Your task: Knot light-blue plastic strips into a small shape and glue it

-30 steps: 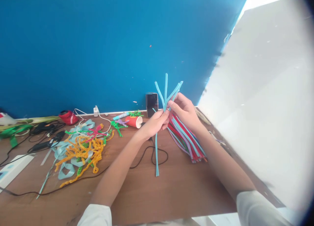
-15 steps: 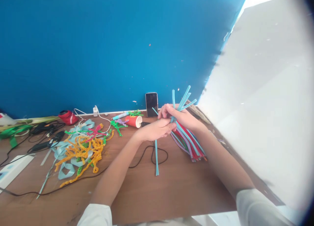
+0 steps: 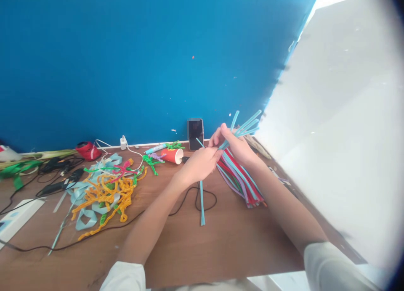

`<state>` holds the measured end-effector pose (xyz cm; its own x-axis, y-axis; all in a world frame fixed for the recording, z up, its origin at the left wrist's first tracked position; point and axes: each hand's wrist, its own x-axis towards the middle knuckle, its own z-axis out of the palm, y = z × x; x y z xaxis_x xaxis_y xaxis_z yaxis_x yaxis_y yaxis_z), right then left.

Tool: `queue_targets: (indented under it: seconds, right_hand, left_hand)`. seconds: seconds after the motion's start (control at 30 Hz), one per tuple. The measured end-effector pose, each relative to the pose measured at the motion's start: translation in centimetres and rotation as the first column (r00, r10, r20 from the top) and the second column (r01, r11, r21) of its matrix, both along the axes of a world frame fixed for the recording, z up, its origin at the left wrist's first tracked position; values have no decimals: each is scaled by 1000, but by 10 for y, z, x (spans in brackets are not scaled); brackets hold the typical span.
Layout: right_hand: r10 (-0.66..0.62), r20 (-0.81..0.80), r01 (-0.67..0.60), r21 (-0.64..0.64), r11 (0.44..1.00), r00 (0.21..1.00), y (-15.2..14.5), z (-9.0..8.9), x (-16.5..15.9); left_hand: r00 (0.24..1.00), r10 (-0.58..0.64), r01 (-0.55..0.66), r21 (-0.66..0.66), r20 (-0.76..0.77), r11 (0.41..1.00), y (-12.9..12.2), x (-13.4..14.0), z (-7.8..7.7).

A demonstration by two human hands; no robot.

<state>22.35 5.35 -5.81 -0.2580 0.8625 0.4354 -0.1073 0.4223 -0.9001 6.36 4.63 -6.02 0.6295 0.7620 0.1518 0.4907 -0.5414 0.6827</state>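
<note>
Several light blue pipe cleaners (image 3: 251,125) fan up and to the right out of my two hands. My left hand (image 3: 202,162) is closed around their lower end, its fingers partly hidden. My right hand (image 3: 235,144) pinches the same strands from the other side, thumb raised along them. Below the hands, a single light blue pipe cleaner (image 3: 202,202) lies on the table; its middle is covered by my left hand. Under my right wrist rests a thick bundle of red, purple and blue pipe cleaners (image 3: 241,179).
On the left lies a tangle of orange pipe cleaners (image 3: 110,192) with pale blue ribbon (image 3: 86,219). A phone (image 3: 195,135) leans on the blue wall, near a red paper cup (image 3: 173,155). A black cable (image 3: 135,219) crosses the brown table; a power strip (image 3: 20,217) sits at left.
The held light blue pipe cleaners have tipped over to the right, and their tips are spread differently. Both hands have turned slightly with them. Objects on the table stay where they were.
</note>
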Motion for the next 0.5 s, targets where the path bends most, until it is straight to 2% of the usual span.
queue_targets:
  seconds: [0.07, 0.1, 0.17, 0.23, 0.33, 0.5]
  right_hand:
    - [26, 34, -28, 34, 999, 999, -1, 1, 2]
    - [53, 49, -55, 50, 997, 997, -1, 2, 3]
    - [122, 77, -127, 74, 989, 990, -4, 4, 5]
    - [186, 108, -195, 87, 977, 977, -7, 6, 7]
    - [213, 173, -231, 92, 969, 962, -12, 8, 6]
    - [151, 234, -188, 142, 972, 960, -13, 10, 2]
  left_hand:
    - [996, 4, 2, -70, 84, 998, 2, 0, -3]
    - [989, -24, 42, -124, 144, 991, 2, -1, -3]
    - [950, -106, 184, -249, 295, 951, 2, -3, -3]
    - [892, -151, 317, -352, 425, 881, 0, -5, 1]
    - [854, -67, 329, -436, 516, 838, -5, -5, 11]
    - [779, 123, 303, -541, 615, 785, -10, -2, 19]
